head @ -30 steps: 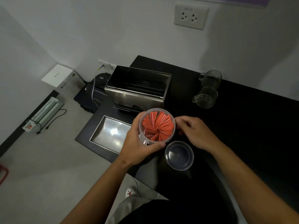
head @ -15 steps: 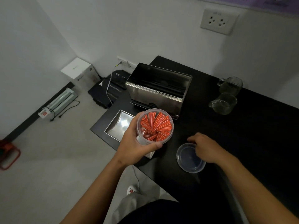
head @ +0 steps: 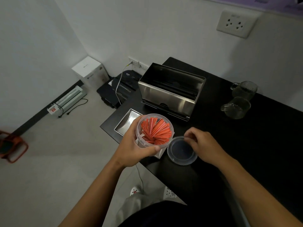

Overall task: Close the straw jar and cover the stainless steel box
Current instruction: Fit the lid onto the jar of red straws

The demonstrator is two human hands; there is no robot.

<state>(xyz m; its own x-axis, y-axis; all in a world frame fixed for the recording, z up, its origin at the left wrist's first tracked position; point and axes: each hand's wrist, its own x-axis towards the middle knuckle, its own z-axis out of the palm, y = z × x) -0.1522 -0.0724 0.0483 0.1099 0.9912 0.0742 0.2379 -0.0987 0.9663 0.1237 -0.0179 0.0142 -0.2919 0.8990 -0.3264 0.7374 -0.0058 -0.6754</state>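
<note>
The left hand (head: 132, 149) wraps the open jar (head: 155, 130) of red straws over the table (head: 246, 145) edge. Just right, the right hand (head: 202, 144) pinches the lid (head: 181, 153) by its far rim. Beyond both hands the steel box (head: 170, 90) stands uncovered, with bare tabletop between.

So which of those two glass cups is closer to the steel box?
The nearer glass cup, the one closer to the person; the other cup sits behind it, towards the wall, farther from the steel box.
</note>
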